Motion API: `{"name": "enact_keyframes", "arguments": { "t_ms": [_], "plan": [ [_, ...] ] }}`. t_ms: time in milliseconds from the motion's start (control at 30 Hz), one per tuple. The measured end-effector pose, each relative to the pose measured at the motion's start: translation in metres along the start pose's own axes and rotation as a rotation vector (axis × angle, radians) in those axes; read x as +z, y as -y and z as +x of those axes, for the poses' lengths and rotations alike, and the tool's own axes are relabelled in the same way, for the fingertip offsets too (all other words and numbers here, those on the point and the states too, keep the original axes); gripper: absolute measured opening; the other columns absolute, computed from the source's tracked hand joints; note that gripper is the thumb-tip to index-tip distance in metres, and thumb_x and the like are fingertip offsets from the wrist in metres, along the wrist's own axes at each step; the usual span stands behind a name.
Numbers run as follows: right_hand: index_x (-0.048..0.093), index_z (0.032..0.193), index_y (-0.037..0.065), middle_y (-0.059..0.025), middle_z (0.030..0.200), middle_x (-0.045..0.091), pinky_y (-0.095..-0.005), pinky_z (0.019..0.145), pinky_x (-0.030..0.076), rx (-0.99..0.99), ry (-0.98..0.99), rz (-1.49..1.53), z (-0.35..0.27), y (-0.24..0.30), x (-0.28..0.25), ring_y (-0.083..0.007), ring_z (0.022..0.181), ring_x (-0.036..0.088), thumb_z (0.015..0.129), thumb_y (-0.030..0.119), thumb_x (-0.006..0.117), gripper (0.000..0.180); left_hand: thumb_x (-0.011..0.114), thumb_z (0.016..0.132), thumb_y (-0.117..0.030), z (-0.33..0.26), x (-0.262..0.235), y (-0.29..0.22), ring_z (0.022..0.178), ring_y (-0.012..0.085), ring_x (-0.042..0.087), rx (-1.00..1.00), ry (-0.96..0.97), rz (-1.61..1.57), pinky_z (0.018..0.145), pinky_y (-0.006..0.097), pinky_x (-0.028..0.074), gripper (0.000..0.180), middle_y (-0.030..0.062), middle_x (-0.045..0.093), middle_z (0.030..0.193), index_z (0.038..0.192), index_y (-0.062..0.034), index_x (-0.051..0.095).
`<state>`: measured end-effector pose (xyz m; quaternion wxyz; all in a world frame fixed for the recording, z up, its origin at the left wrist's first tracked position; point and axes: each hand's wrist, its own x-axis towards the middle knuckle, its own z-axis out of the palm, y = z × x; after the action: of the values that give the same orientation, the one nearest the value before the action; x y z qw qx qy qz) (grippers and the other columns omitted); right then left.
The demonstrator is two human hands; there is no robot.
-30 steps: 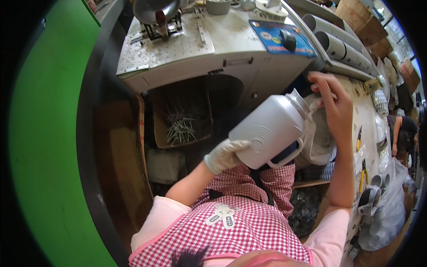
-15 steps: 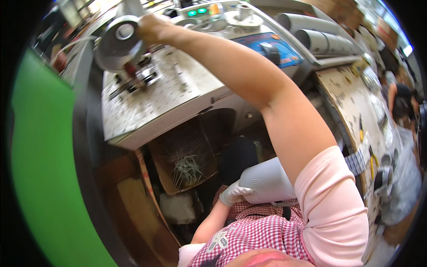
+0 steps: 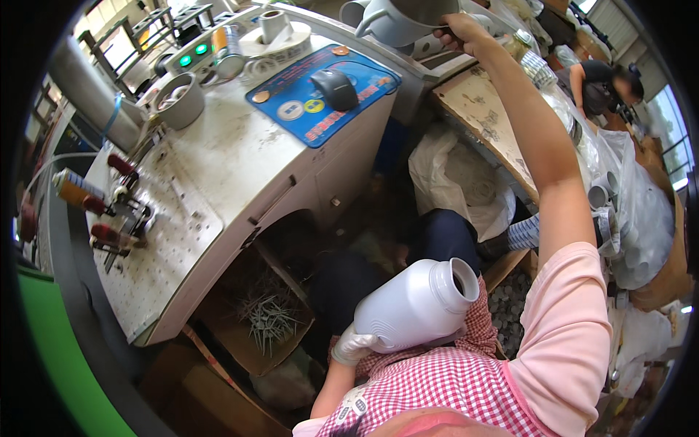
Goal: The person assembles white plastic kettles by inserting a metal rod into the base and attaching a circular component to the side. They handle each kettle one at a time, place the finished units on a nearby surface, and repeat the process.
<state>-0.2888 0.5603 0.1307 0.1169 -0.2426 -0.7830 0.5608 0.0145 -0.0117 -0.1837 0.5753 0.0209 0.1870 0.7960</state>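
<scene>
My left hand [image 3: 352, 345], in a white glove, is closed on the lower end of a pale grey wide-mouthed plastic jar [image 3: 415, 306]. The jar lies tilted across my lap, its open neck to the right. My right arm reaches far forward to the right, where my bare right hand [image 3: 466, 35] grips a grey pitcher-like vessel [image 3: 408, 20] by its edge. A looped handle shows on the vessel's left side; the picture's top edge cuts off the rest. At the far left, a metal fixture with red-handled clamps [image 3: 120, 207] stands on a perforated plate.
A white worktable [image 3: 240, 156] carries a blue mouse pad [image 3: 291, 109] with a black mouse, tape rolls and a grey cup [image 3: 180, 102]. Below is a carton of thin strips [image 3: 266, 313]. A white sack [image 3: 451, 171] stands under the right bench [image 3: 480, 109]. Another person [image 3: 597, 84] is at far right.
My right hand has carried the grey vessel from above the clamp fixture over to the right. The view has turned rightward. My left hand keeps the jar, whose open neck now shows.
</scene>
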Motion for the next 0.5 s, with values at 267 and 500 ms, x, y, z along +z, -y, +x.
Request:
{"name": "enact_keyframes", "arguments": {
  "t_ms": [267, 500],
  "plan": [
    [0.068, 0.081, -0.002, -0.0170, 0.061, 0.064, -0.0430, 0.043, 0.043, -0.041, -0.531, -0.376, 0.069, -0.053, -0.025, -0.0260, 0.048, 0.060, 0.094, 0.018, 0.049, 0.031, 0.085, 0.079, -0.012, 0.005, 0.012, -0.001, 0.122, 0.0265, 0.064, -0.020, -0.106, 0.021, 0.103, 0.041, 0.052, 0.082, 0.0156, 0.063, 0.138, 0.148, 0.0063, 0.046],
    [0.076, 0.090, -0.002, -0.0234, 0.083, 0.075, -0.0470, 0.084, 0.058, -0.030, -0.648, -0.759, 0.101, -0.066, 0.016, -0.0359, 0.091, 0.076, 0.095, 0.019, 0.050, 0.034, 0.085, 0.077, -0.008, 0.009, 0.018, -0.009, 0.121, 0.0272, 0.064, -0.073, -0.127, -0.058, 0.103, 0.041, 0.052, 0.082, 0.0163, 0.063, 0.137, 0.148, 0.0059, 0.046]
  ]
}}
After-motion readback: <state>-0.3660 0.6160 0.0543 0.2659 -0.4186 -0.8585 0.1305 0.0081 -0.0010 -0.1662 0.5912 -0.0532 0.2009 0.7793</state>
